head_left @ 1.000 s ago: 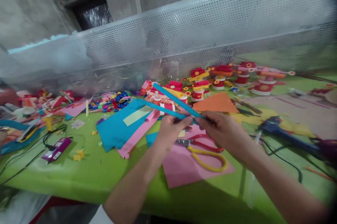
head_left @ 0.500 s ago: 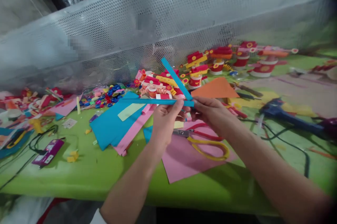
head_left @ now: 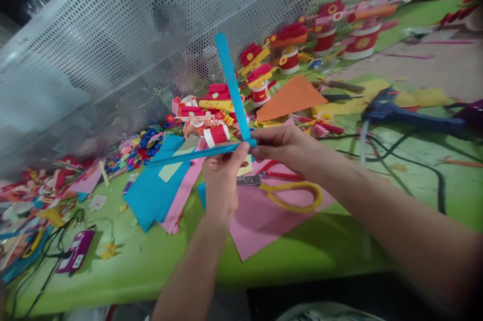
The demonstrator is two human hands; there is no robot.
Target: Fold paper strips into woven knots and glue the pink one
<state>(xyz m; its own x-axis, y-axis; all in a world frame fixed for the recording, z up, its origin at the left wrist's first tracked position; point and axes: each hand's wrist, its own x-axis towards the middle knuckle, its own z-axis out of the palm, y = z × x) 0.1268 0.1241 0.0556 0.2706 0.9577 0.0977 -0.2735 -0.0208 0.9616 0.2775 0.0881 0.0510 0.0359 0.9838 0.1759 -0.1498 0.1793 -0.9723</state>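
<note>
Two narrow blue paper strips meet at an angle in front of me. One, the upper strip (head_left: 231, 79), stands up from the corner; the other, the lower strip (head_left: 184, 156), reaches out to the left. My left hand (head_left: 222, 182) pinches the lower strip near that corner, thumb on top. At the meeting point, the fingers of my right hand (head_left: 298, 152) are closed on the strips' ends; its fingertips are partly hidden. Below my hands lie scissors (head_left: 319, 195) with red and yellow handles, on a pink sheet (head_left: 256, 233). Blue sheets (head_left: 145, 205) and pink strips lie left of them.
A blue glue gun (head_left: 411, 117) with its cord lies at the right. Paper models (head_left: 362, 42) stand along the perforated metal panel (head_left: 124, 24). An orange sheet (head_left: 292, 97) is behind my right hand. A purple power box (head_left: 77, 253) with wires sits on the green table (head_left: 162, 265).
The view has tilted and shifted. The upper strip now stands more upright, opening a wider angle with the lower one. Both hands keep their hold.
</note>
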